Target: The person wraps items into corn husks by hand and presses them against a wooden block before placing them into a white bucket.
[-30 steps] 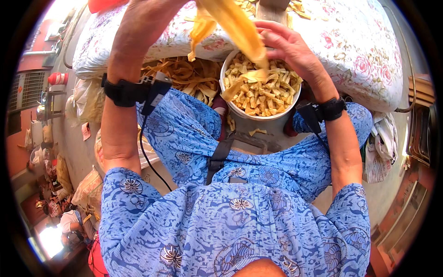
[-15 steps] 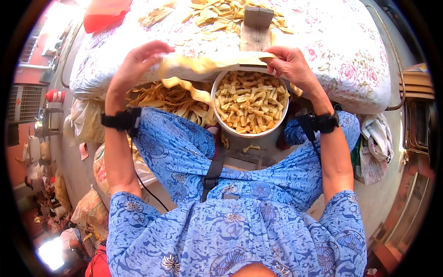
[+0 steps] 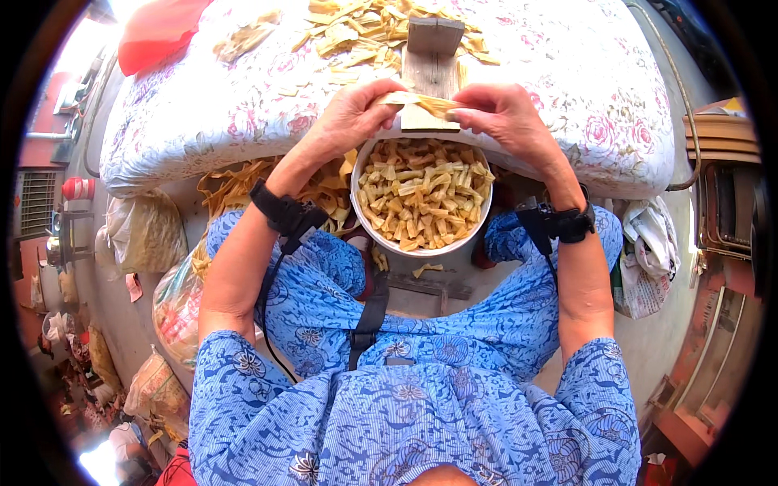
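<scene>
A flat pale-yellow strip (image 3: 421, 102) stretches between my two hands, above the near end of a wooden board with an upright block (image 3: 436, 36). My left hand (image 3: 356, 117) pinches the strip's left part, fingers closed. My right hand (image 3: 504, 117) grips the other end between thumb and fingers. Just below them stands a round white bucket (image 3: 356, 194), heaped with short, folded or knotted yellow pieces (image 3: 421, 194). More long yellow strips (image 3: 239, 186) lie under the table edge, left of the bucket, partly hidden by my left forearm.
A floral-covered table (image 3: 600, 89) spreads ahead, bearing a pile of flat yellow pieces (image 3: 356, 32) and a red bag (image 3: 158, 32). Plastic bags (image 3: 150, 231) sit on the floor at left, and a white bag (image 3: 648, 251) at right. A few pieces (image 3: 427, 270) lie near my feet.
My hands have come closer together; the left moved right, taking hold of the strip. The long strip that trailed loosely at left is now short and gathered between both hands.
</scene>
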The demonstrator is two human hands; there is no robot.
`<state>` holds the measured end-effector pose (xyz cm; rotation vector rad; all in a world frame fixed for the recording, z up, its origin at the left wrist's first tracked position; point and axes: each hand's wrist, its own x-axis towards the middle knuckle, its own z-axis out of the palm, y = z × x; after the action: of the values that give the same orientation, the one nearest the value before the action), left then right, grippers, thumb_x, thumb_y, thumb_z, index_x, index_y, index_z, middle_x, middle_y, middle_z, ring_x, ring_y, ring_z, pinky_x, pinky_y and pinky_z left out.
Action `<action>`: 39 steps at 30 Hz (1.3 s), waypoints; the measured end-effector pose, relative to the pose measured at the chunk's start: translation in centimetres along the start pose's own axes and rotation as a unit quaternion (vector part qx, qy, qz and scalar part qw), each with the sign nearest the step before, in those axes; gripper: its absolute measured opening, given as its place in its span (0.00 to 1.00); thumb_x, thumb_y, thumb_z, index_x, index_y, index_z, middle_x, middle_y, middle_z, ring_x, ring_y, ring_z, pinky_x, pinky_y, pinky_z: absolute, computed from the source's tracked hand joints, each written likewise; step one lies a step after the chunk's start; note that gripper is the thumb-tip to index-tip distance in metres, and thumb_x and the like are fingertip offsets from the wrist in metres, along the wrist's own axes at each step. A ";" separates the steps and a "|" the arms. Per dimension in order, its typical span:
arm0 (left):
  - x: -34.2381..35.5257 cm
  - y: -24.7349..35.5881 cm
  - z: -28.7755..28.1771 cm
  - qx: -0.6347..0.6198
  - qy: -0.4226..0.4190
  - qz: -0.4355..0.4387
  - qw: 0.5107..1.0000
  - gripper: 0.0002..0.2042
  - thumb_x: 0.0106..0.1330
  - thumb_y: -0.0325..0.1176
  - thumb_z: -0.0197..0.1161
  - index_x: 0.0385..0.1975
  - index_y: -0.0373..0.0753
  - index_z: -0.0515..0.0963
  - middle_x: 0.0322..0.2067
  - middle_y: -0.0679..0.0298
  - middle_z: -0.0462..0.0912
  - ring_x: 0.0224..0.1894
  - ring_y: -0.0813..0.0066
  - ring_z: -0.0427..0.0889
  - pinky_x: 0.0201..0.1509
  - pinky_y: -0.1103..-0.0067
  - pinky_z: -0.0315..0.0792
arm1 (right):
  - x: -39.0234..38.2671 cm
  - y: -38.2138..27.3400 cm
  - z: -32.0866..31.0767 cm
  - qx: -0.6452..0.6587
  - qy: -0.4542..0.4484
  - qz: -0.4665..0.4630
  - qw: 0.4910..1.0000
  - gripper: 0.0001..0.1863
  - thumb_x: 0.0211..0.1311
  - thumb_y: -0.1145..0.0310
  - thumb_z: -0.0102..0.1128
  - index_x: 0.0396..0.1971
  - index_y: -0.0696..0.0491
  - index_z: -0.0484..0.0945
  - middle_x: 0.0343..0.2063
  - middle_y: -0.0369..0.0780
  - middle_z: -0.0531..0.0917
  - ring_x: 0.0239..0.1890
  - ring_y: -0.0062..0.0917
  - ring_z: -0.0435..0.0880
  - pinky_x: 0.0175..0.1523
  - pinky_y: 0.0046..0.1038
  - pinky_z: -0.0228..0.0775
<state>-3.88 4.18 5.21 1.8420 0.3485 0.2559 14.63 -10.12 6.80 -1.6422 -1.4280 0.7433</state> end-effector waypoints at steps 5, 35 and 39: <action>1.2 -1.0 1.8 0.144 0.069 0.018 0.987 0.10 0.60 0.30 0.55 0.41 0.37 0.72 0.15 0.67 0.68 0.19 0.81 0.68 0.24 0.83 0.66 | 0.3 0.7 -0.1 -0.029 0.057 0.003 0.998 0.06 0.52 0.74 0.56 0.30 0.59 0.77 0.15 0.35 0.76 0.20 0.14 0.73 0.26 0.19 0.65; 3.1 -1.2 0.2 -0.249 -0.010 -0.044 0.967 0.12 0.61 0.42 0.56 0.24 0.41 0.78 0.16 0.75 0.72 0.19 0.90 0.65 0.23 0.91 0.60 | 0.7 -1.7 2.9 0.413 -0.170 0.130 0.885 0.14 0.55 0.60 0.58 0.34 0.55 0.80 0.18 0.30 0.77 0.15 0.07 0.61 0.22 0.10 0.51; 3.2 -2.1 3.2 -0.475 -0.075 -0.187 0.857 0.11 0.65 0.37 0.49 0.21 0.45 0.70 0.14 0.78 0.62 0.14 0.91 0.57 0.19 0.90 0.55 | 1.5 -0.1 3.0 0.319 -0.059 0.064 0.944 0.18 0.57 0.55 0.54 0.37 0.55 0.79 0.23 0.35 0.81 0.20 0.11 0.74 0.24 0.12 0.61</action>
<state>-0.05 3.06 2.27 0.7820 0.3719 -0.0073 12.34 -8.02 5.56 -1.1953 -1.0055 1.2455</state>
